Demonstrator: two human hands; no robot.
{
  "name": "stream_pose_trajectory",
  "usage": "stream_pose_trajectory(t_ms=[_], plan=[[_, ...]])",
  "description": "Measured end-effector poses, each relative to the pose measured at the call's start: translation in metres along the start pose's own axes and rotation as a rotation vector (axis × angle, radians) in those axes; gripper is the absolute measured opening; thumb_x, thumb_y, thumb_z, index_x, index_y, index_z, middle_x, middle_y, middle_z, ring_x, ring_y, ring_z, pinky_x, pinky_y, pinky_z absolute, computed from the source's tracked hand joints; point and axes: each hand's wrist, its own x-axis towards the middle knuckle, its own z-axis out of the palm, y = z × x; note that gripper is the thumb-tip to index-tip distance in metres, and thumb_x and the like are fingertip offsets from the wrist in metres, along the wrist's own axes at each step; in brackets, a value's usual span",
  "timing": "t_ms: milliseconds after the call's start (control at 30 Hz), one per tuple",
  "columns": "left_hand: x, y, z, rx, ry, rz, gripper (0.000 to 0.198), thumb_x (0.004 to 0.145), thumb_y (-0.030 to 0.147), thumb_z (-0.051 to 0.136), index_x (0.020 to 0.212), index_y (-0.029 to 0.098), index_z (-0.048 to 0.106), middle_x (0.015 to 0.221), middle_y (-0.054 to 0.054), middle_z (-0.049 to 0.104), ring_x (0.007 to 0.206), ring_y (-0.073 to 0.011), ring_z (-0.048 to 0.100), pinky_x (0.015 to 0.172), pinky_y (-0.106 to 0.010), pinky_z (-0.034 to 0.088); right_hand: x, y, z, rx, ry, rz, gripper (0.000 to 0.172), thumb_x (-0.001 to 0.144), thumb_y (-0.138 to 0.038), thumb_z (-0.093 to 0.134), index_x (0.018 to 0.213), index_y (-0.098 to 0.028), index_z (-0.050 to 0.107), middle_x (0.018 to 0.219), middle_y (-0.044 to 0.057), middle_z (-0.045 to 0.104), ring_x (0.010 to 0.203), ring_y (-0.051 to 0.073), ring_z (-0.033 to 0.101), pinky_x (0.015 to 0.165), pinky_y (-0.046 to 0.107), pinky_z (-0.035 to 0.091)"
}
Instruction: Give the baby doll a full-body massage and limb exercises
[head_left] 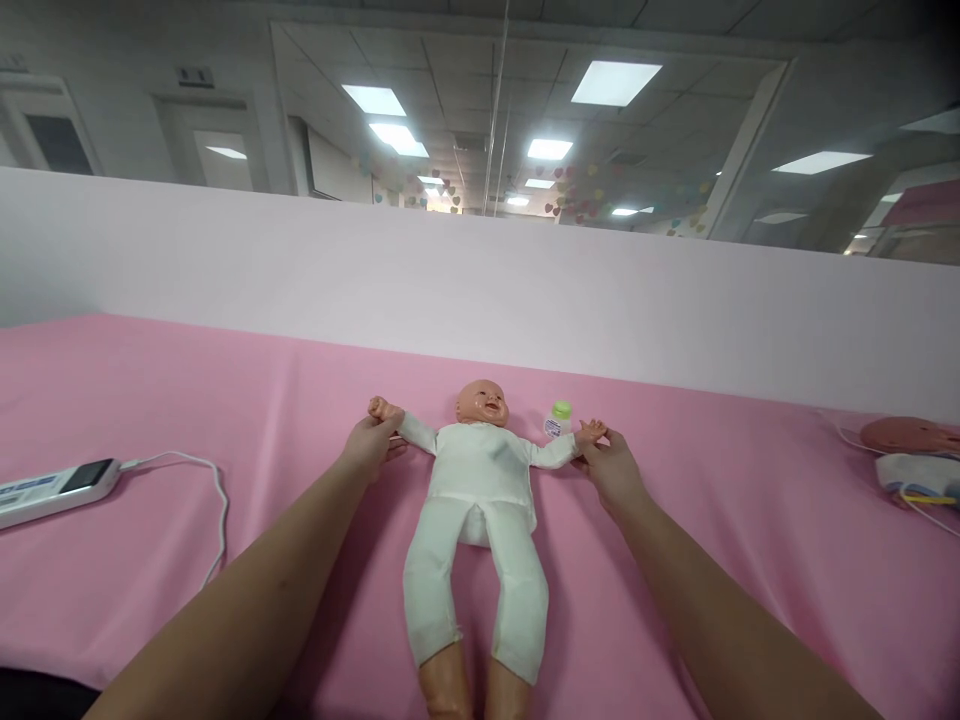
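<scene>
A baby doll (482, 470) in a white outfit lies on its back on the pink sheet (315, 400), its head away from me and both arms spread sideways. My left hand (371, 442) is closed around the doll's wrist on the left, with some fingers under it. On the right, my right hand (611, 463) grips the doll's other hand between thumb and fingers. A small bottle with a green cap (559, 420) stands just behind the doll's arm on the right.
A white power strip (64, 488) with a cable lies at the left. Another doll (911, 437), partly in view, lies at the far right edge. Behind the sheet runs a low white wall (480, 290) with glass above it.
</scene>
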Motion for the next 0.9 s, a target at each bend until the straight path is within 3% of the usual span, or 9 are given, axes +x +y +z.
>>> stream_pose_trajectory(t_ms=[100,200,333,467,733,900], plan=[[-0.019,0.006,0.008,0.238,-0.095,0.283,0.041,0.080,0.051,0.075,0.105,0.019,0.067,0.102,-0.009,0.076,0.096,-0.0257,0.074,0.087,-0.038,0.061,-0.020,-0.020,0.008,-0.023,-0.058,-0.078,0.068,0.083,-0.042,0.077,0.142,-0.023,0.049,0.124,0.010,0.074,0.105,0.026,0.075,0.093,0.043,0.064],[-0.039,0.010,0.019,0.570,-0.189,0.506,0.028,0.081,0.044,0.072,0.102,0.027,0.071,0.102,-0.001,0.078,0.100,-0.0245,0.072,0.093,-0.037,0.057,-0.045,-0.039,0.019,-0.179,-0.198,-0.307,0.048,0.086,-0.036,0.073,0.131,-0.025,0.061,0.123,0.007,0.074,0.107,0.025,0.073,0.099,0.044,0.060],[-0.055,0.017,0.029,0.852,-0.355,0.654,0.034,0.075,0.035,0.075,0.109,0.031,0.076,0.115,0.001,0.076,0.102,-0.0246,0.069,0.092,-0.036,0.055,-0.071,-0.055,0.030,-0.477,-0.499,-0.646,0.033,0.089,-0.023,0.066,0.121,-0.028,0.070,0.121,0.004,0.075,0.109,0.025,0.070,0.099,0.045,0.056],[-0.061,0.027,0.029,1.021,-0.496,0.787,0.026,0.079,0.028,0.071,0.103,0.031,0.079,0.113,-0.002,0.077,0.105,-0.0257,0.069,0.097,-0.037,0.054,-0.077,-0.059,0.035,-0.602,-0.626,-0.853,0.029,0.087,-0.013,0.063,0.112,-0.024,0.074,0.116,0.007,0.076,0.111,0.026,0.067,0.101,0.046,0.053],[-0.063,0.024,0.031,1.211,-0.520,0.909,0.031,0.084,0.021,0.064,0.111,0.030,0.076,0.133,-0.005,0.071,0.126,-0.0285,0.062,0.108,-0.043,0.049,-0.075,-0.059,0.035,-0.635,-0.676,-0.868,0.030,0.087,-0.008,0.060,0.110,-0.024,0.072,0.112,0.006,0.074,0.111,0.026,0.064,0.101,0.046,0.051],[-0.062,0.021,0.033,1.141,-0.422,0.883,0.025,0.087,0.031,0.066,0.110,0.028,0.074,0.119,-0.006,0.075,0.117,-0.0284,0.066,0.101,-0.042,0.052,-0.072,-0.050,0.036,-0.597,-0.588,-0.773,0.027,0.088,-0.018,0.064,0.114,-0.024,0.069,0.108,0.007,0.074,0.104,0.027,0.065,0.093,0.046,0.054]])
